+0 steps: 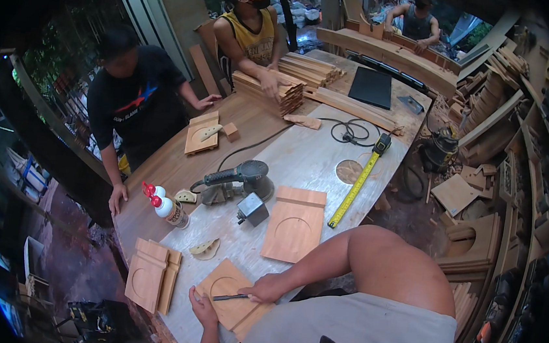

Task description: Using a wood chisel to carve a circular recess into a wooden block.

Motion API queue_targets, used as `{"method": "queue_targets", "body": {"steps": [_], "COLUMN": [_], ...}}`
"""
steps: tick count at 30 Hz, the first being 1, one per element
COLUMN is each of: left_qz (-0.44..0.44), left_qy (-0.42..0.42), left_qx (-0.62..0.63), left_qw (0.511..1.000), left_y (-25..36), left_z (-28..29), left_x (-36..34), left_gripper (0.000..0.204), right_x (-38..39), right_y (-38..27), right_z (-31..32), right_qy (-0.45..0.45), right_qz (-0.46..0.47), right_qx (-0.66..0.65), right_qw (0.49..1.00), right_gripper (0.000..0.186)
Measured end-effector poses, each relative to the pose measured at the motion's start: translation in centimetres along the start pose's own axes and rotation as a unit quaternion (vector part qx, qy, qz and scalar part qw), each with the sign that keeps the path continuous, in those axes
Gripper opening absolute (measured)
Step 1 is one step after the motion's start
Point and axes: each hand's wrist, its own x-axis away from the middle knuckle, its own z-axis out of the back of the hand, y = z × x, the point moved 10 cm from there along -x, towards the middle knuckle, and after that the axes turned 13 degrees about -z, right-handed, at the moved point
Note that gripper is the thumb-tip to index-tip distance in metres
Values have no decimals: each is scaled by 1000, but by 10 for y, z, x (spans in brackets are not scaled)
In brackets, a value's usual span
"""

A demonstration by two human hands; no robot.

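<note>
A square wooden board [233,275] with a shallow round recess lies at the table's near edge. My left hand [202,308] grips its left edge. Over the board, my right hand [267,288] is closed round a slim dark flat-bladed tool [229,297], whose blade lies across the wood by the recess; I cannot tell whether it is a file or a chisel. Another recessed board [294,224] lies just beyond my right forearm. To the left, two more boards [146,274] overlap. A curved pale piece with dark spots [205,249] rests beyond my board.
Mid-table are an electric sander [238,180], a grey metal block [253,209] and red-capped glue bottles [170,211]. An extended tape measure [354,188] lies right. One person [141,94] leans at the left edge; another [254,36] touches stacked wood strips [271,91]. A third works farther back.
</note>
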Motion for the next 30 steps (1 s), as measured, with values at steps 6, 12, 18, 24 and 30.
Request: {"method": "queue_targets", "body": {"steps": [6, 12, 18, 24, 30], "left_qz": [9, 13, 5, 7, 10], "left_qy": [-3, 3, 0, -2, 1], "left_qx": [4, 2, 10, 2, 15], "left_qw": [1000, 1000, 1000, 1000, 1000], "left_y": [2, -3, 5, 1, 4], "left_z": [-1, 3, -4, -1, -3], "left_x": [1, 3, -1, 0, 0], "left_gripper": [51, 51, 51, 50, 50], "right_x": [3, -2, 2, 1, 2], "right_y": [-1, -2, 2, 0, 0], "right_z": [2, -1, 1, 2, 0], "right_qy": [9, 31, 13, 18, 6], "right_qz": [7, 26, 1, 4, -5], "right_qx": [-2, -4, -1, -5, -3], "right_qw": [1000, 999, 1000, 1000, 1000], "right_gripper": [56, 57, 57, 57, 57]}}
